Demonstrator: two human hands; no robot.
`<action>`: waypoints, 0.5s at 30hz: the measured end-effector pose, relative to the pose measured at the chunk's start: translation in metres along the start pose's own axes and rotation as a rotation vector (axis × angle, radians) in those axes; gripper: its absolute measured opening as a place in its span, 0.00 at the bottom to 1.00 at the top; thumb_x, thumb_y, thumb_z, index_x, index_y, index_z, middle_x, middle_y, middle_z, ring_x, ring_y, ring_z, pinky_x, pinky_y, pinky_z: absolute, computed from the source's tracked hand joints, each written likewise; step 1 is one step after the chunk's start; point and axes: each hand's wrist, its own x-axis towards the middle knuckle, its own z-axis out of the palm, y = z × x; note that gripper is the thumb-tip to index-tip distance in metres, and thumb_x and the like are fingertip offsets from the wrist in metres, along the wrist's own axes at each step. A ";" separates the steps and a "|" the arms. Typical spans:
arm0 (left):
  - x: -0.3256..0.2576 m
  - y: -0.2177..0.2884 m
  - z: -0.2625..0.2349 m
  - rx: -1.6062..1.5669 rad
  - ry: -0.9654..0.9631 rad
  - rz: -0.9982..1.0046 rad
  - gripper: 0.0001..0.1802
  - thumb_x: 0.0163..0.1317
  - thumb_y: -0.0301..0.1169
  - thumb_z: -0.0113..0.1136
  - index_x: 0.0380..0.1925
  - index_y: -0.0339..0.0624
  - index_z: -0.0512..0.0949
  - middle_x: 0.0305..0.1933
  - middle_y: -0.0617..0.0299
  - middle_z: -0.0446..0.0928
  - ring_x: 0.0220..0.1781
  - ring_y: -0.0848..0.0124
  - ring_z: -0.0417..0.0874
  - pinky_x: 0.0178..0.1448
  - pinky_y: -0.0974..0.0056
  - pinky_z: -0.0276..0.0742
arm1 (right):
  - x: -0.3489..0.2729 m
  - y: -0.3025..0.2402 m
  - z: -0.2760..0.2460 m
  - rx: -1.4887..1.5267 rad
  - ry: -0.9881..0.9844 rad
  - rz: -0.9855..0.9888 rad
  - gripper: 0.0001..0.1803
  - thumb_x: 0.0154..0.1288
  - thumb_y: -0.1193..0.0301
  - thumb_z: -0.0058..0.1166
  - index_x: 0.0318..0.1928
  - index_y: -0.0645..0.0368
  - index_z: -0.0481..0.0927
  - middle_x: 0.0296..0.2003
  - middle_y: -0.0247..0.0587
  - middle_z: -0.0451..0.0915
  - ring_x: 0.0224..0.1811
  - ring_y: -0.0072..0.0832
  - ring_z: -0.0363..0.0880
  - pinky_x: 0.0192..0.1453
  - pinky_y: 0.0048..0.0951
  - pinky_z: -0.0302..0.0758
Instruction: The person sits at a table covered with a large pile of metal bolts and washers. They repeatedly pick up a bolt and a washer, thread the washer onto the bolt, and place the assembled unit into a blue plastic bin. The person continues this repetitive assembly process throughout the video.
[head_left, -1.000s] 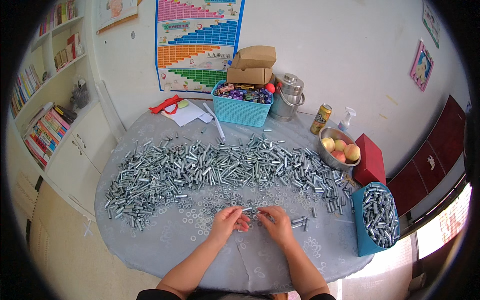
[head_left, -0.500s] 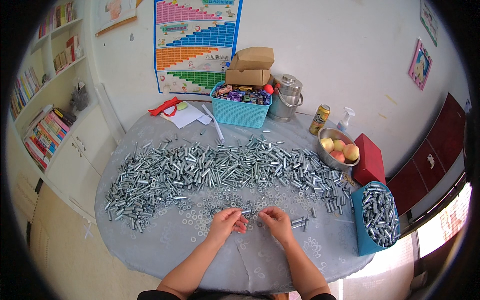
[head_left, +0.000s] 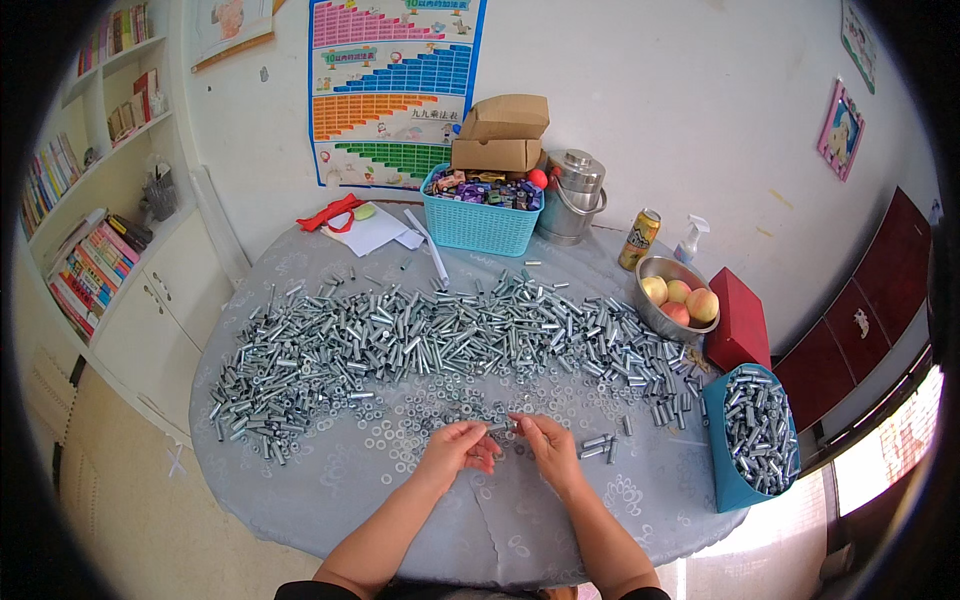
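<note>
We have a metal cylinder (head_left: 499,427) raised just above the middle of the worktop (head_left: 290,505), lying roughly level between both hands. Our left hand (head_left: 456,452) has its grip clamped on the nine o'clock end, thumb against fingers. The grip of our right hand (head_left: 545,447) sits at the three o'clock end with its fingertips drawn close; whether they pinch that end or some small part on it, we cannot tell.

The cylinder should handle as small, stiff and fairly heavy for its size, hard to damage, but its smooth, shiny round side may roll or slip. We would take it near one end between thumb and forefinger, leaving the other end free.

Many alike lie in a pile of metal pieces (head_left: 440,340), arching from nine o'clock through twelve to past two, with metal rings (head_left: 450,405) scattered along its near side.

At three o'clock a blue bin (head_left: 726,478) is heaped with metal cylinders. At two, a steel bowl (head_left: 656,316) holds several round fruits, touching or just beside a red box (head_left: 738,318). At twelve, a turquoise basket (head_left: 482,227) is full of small colourful objects, with an open cardboard box (head_left: 497,154) above. At one stands a lidded steel pot (head_left: 570,212), contents hidden.
</note>
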 end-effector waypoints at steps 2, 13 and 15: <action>0.000 0.000 -0.004 -0.063 0.002 0.023 0.12 0.64 0.32 0.48 0.40 0.34 0.72 0.32 0.52 0.77 0.26 0.67 0.78 0.30 0.63 0.78 | 0.003 -0.007 0.001 -0.268 0.053 -0.150 0.08 0.58 0.70 0.53 0.37 0.58 0.81 0.29 0.39 0.78 0.33 0.32 0.74 0.39 0.30 0.69; 0.001 0.000 -0.006 -0.181 -0.042 0.046 0.12 0.63 0.32 0.49 0.40 0.35 0.72 0.31 0.53 0.77 0.26 0.67 0.79 0.30 0.63 0.77 | 0.008 -0.010 0.000 -0.682 0.025 -0.333 0.10 0.46 0.70 0.61 0.33 0.57 0.81 0.28 0.40 0.78 0.32 0.38 0.74 0.37 0.35 0.70; 0.003 -0.001 -0.007 -0.188 -0.062 0.040 0.12 0.63 0.32 0.49 0.40 0.35 0.73 0.30 0.53 0.77 0.26 0.67 0.79 0.30 0.63 0.77 | 0.006 -0.010 -0.002 -0.549 0.054 -0.235 0.11 0.47 0.70 0.62 0.33 0.58 0.81 0.29 0.41 0.78 0.32 0.35 0.75 0.38 0.33 0.71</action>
